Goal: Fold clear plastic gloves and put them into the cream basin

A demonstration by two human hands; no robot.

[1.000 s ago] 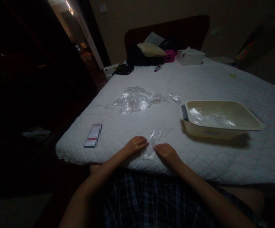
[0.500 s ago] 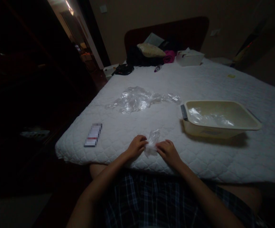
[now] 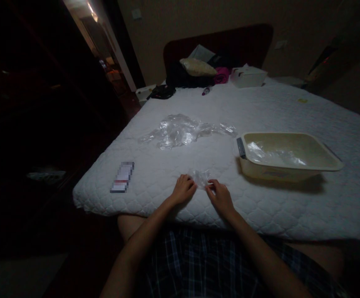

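Observation:
A small piece of clear plastic film (image 3: 201, 177) lies crumpled on the near part of the white quilted bed cover. My left hand (image 3: 184, 188) is at its left side, fingers curled down and closed on its edge. From the right, my right hand (image 3: 220, 195) pinches the film's near right edge between thumb and fingertips. Further off, a larger heap of clear plastic film (image 3: 180, 131) is spread over the bed. A cream plastic tub (image 3: 279, 171) with grey handles stands to the right, with more clear film (image 3: 273, 154) inside.
A phone-like, pixelated rectangle (image 3: 122, 178) lies near the left bed edge. At the far end are a white box (image 3: 248, 77), a pink roll (image 3: 221, 75), a pale cushion (image 3: 198, 67), dark bags and a small bottle (image 3: 205, 91) before the headboard (image 3: 220, 37).
Both hands have shifted slightly with the small film. The film, which hung down toward the near edge, now lies further forward and flatter between my fingers.

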